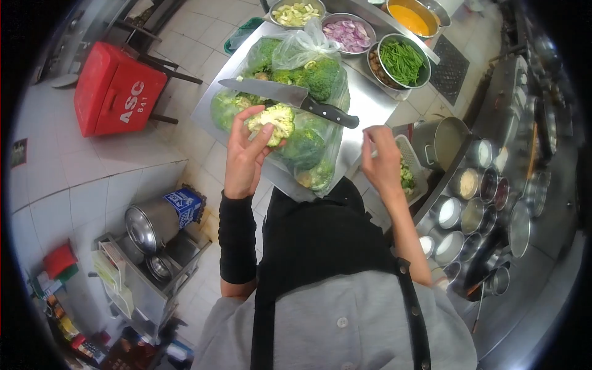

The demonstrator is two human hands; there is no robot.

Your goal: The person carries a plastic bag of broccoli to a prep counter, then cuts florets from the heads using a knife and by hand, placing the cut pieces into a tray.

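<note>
A pale yellow-green piece of broccoli (pixel 273 124) is held by my left hand (pixel 243 145), between the thumb and the fingers. To the right of the table's near edge, my right hand (pixel 381 157) hovers with loosely bent fingers, a gap between them and nothing visible inside. A large knife (pixel 287 95) with a black handle lies across the clear plastic bag (pixel 336 148), its handle pointing toward my right hand. Green broccoli heads (pixel 302 145) fill the bag on the steel table (pixel 364 108).
Bowls of sliced red onion (pixel 348 36), cut green vegetables (pixel 402 61) and pale chunks (pixel 296 13) line the far side. A basket with green florets (pixel 407 176) sits low at the right, near a large pot (pixel 449 142). Seasoning containers (pixel 472 213) stand farther right; a red box (pixel 117 89) is left.
</note>
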